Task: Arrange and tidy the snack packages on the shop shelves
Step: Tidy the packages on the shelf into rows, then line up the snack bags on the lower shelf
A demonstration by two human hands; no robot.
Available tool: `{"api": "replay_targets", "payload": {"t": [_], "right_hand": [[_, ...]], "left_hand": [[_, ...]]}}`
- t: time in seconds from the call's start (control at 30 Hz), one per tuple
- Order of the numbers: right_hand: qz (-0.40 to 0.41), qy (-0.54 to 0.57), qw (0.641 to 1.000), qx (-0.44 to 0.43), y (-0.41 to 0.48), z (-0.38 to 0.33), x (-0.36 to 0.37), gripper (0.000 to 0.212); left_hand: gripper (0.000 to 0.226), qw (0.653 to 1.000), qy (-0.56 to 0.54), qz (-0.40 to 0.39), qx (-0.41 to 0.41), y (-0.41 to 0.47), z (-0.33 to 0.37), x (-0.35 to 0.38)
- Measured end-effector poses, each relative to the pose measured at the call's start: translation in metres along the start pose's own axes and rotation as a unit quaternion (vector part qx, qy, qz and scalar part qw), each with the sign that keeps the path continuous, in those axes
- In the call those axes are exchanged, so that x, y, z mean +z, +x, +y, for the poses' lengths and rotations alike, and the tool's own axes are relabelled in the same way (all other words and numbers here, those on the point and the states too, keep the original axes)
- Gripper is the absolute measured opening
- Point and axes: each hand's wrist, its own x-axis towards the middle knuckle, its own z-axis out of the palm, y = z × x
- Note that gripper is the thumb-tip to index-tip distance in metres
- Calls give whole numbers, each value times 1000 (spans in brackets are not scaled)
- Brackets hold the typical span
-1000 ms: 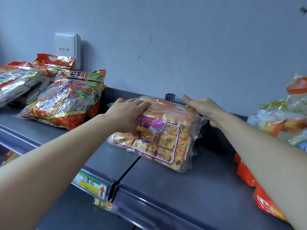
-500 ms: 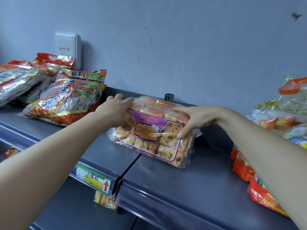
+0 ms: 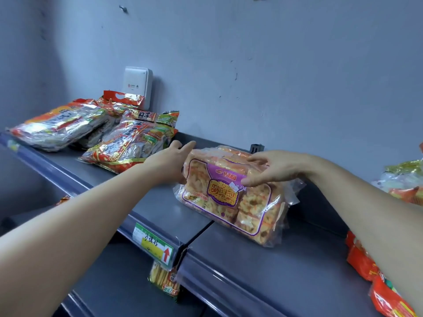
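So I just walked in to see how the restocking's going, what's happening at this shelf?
A person seems to be straightening one snack pack with a purple label on the grey shelf. Their left hand presses against the pack's left end, and the right hand rests over its top and front. The pack sits tilted across the seam between two shelf boards. Red and silver bags lie piled further left, and more bags sit at the right edge.

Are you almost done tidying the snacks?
Not yet. Nothing looks neatly lined up. The left hand and right hand touch the purple bag, lying askew on the shelf. The red bags at left overlap in a heap, and the right pile looks jumbled too.
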Motion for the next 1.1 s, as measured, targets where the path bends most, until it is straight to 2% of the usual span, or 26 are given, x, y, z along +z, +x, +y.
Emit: {"api": "replay_targets", "payload": {"t": [0.1,0.2,0.33,0.47,0.57,0.6,0.73,0.8,0.9,0.97,1.03,1.1], "right_hand": [[53,27,997,-49,17,-33,8,85],[84,14,993,-85,43,-70,18,72],[100,14,989,-104,76,-115,29,69],[94,40,993,-57,121,-163,38,70],[88,99,991,2,159,-189,48,40],[77,142,987,22,172,-196,53,41],[48,326,936,126,216,-218,78,77],[69,375,911,156,231,-224,86,83],[110,407,894,152,247,-226,89,59],[132,423,889,118,256,-224,90,44],[174,410,893,64,261,-224,90,43],[205,371,905,28,268,-221,90,55]], "left_hand": [[77,999,43,11,-23,-10,-21,-11],[61,997,60,24,-49,-17,-54,-21],[57,994,74,18,-81,-21,-104,-27],[69,992,51,1,-112,-12,-172,-22],[89,991,3,-20,-129,2,-217,-16],[94,990,-16,-29,-134,7,-229,-14],[104,980,-106,-83,-145,28,-264,-2],[102,970,-162,-102,-151,40,-278,5],[104,951,-238,-111,-163,54,-295,11],[110,926,-313,-118,-177,63,-306,15],[118,899,-390,-95,-175,73,-316,22],[141,899,-402,-19,-175,80,-324,28]]}}
